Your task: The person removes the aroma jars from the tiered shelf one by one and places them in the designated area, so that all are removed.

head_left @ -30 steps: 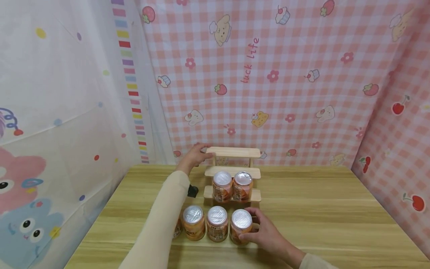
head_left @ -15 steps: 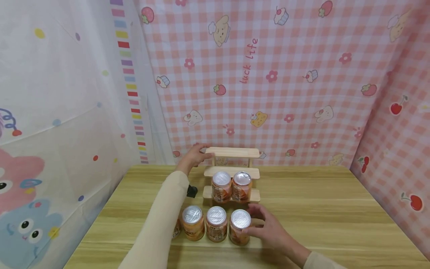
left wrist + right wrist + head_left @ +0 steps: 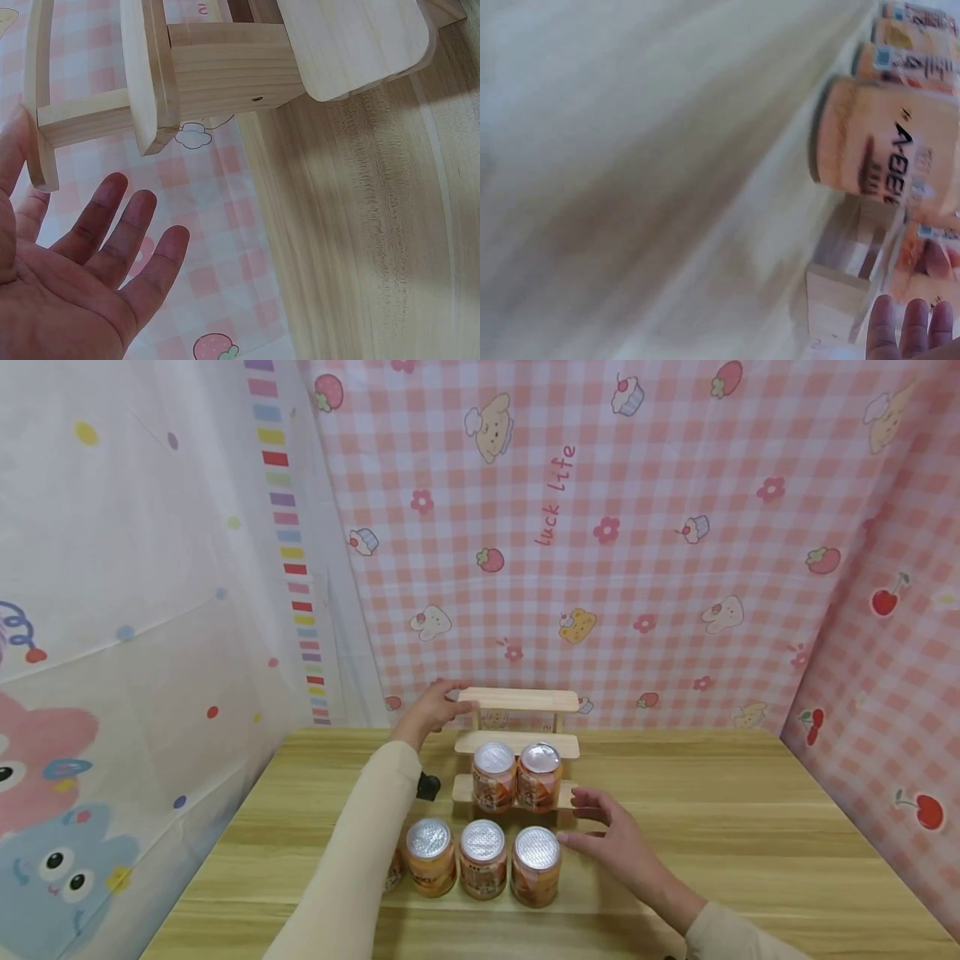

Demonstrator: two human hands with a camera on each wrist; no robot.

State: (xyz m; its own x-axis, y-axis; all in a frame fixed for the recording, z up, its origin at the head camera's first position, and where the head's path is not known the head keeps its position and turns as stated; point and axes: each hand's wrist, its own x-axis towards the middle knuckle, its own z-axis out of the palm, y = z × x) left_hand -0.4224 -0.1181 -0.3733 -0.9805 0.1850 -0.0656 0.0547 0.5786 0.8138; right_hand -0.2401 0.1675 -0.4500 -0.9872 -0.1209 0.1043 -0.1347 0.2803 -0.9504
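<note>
The right hand [image 3: 626,847], spread and holding nothing, lies nearer, just right of the upright rightmost front can [image 3: 536,875]. The left hand [image 3: 429,710] pinches the wooden rack [image 3: 517,744].

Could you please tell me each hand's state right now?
Left hand: pinching the pale three-tier wooden rack.
Right hand: open, holding nothing.

Left sleeve [image 3: 348,852], as relayed to me: long, plain, pale cream, lightly creased towards the cuff [image 3: 403,760]. Right sleeve [image 3: 735,935]: similar cream, its cuff end visible. Left hand [image 3: 431,712] and right hand [image 3: 621,847]: bare; in my left wrist view, the fingers [image 3: 132,223] show rounded tips and creased joints. Beside the left sleeve I note a compact black object [image 3: 428,787], attachment unclear.
</note>
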